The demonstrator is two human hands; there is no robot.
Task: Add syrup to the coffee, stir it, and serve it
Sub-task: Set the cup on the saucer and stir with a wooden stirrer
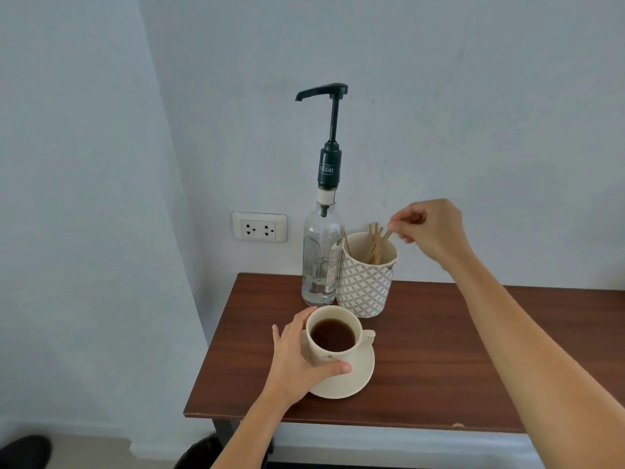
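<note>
A cream cup of dark coffee [333, 335] stands on a cream saucer [358, 377] near the front left of the wooden table [439, 350]. My left hand [297, 360] wraps around the cup's left side. Behind the cup stands a clear syrup bottle [321, 258] with a tall dark pump, its spout pointing left. To its right, a patterned holder [367, 289] contains several wooden stir sticks [375, 245]. My right hand [429, 228] hovers over the holder, thumb and fingertips pinching the top of one stick that is still in the holder.
The table stands against a pale wall with a double power socket [259, 227] left of the bottle. The table's left edge and front edge are close to the cup. A dark shoe [23, 451] shows on the floor at the bottom left.
</note>
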